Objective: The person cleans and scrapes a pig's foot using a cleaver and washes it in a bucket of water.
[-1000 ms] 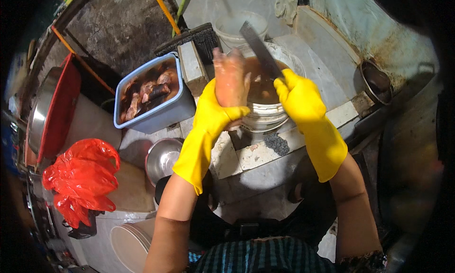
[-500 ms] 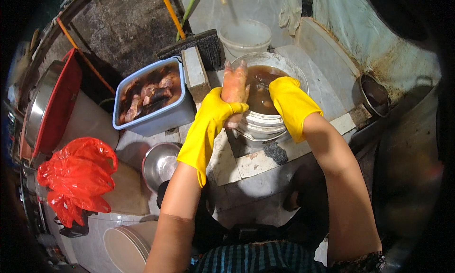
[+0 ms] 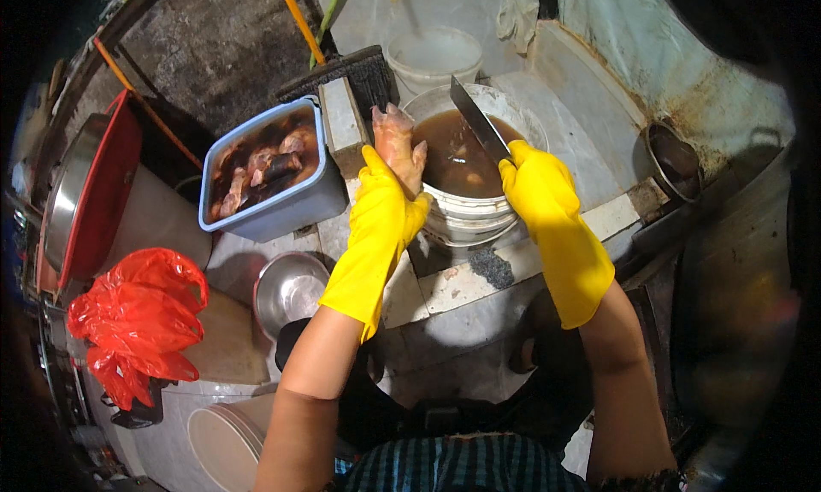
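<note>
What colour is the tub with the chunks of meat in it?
Light blue; the tub shows best in the head view, left of the white bucket.

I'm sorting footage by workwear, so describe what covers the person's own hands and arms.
The left hand and the right hand wear matching bright-yellow rubber gloves with long, flared cuffs. Both forearms are bare beyond the cuffs; a dark sleeve edge shows on the right arm at the picture's lower edge.
</note>
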A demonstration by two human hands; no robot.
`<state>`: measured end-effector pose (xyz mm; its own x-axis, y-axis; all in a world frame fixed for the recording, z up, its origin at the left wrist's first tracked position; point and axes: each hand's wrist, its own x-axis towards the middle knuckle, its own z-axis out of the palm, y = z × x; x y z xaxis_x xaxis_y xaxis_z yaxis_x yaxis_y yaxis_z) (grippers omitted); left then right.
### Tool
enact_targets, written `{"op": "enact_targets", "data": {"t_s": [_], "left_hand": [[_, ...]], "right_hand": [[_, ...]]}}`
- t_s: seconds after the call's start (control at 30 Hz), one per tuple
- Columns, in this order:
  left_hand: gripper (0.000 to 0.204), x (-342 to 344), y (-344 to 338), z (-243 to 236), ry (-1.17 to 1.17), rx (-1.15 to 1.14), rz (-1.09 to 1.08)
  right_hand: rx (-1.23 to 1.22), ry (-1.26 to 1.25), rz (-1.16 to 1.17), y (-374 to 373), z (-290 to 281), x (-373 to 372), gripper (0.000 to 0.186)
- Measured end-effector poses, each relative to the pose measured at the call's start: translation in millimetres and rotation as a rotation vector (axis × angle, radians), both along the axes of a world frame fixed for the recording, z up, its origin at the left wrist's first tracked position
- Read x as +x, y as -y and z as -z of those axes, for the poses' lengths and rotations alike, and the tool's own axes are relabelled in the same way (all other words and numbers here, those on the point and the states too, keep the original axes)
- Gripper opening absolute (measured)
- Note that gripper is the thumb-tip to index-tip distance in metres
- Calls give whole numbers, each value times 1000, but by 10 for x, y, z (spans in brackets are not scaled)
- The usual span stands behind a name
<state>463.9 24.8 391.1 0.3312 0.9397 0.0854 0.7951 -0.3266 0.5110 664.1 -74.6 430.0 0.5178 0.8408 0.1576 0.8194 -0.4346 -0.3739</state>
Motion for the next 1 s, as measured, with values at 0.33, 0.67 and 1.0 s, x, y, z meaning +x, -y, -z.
{"op": "enact_targets", "data": {"t_s": [0.33, 0.67, 1.0], "left_hand": [[129, 39, -151, 220, 24, 177, -66], [84, -555, -341, 70, 1389, -1282, 676], [92, -304, 94, -165, 963, -1120, 647]], "right_hand": [[519, -417, -122, 123, 204, -275, 14], [586, -885, -254, 345, -199, -321, 14], [564, -710, -263, 517, -409, -307, 15]]}}
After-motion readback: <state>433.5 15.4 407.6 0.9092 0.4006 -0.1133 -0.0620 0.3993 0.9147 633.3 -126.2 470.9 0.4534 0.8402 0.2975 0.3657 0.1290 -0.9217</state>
